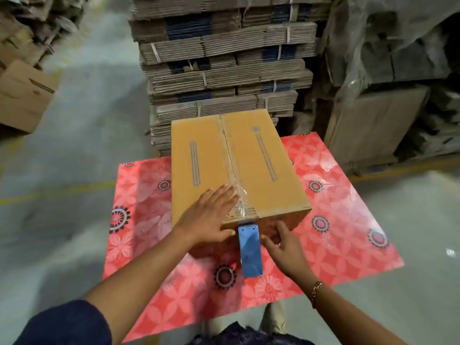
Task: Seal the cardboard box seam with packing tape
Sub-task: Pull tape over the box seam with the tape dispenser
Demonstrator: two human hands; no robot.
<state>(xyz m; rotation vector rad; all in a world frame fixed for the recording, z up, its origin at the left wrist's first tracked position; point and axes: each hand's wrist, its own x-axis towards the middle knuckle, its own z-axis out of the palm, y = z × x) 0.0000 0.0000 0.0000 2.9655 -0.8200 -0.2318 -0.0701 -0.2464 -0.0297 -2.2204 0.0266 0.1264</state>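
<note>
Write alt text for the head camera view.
A person's left hand presses clear packing tape along the top seam of a cardboard box on a pink floral table. The right hand is open beside a blue tape dispenser at the box's near edge. Bundled flat cartons are stacked behind.

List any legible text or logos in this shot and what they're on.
None legible.
Cardboard box top, right flap: round blue emblem and a long blue line of print, too blurred to read.
Left flap: blue stripes, no letters made out.
Flattened cartons: blue patches, unreadable.
</note>
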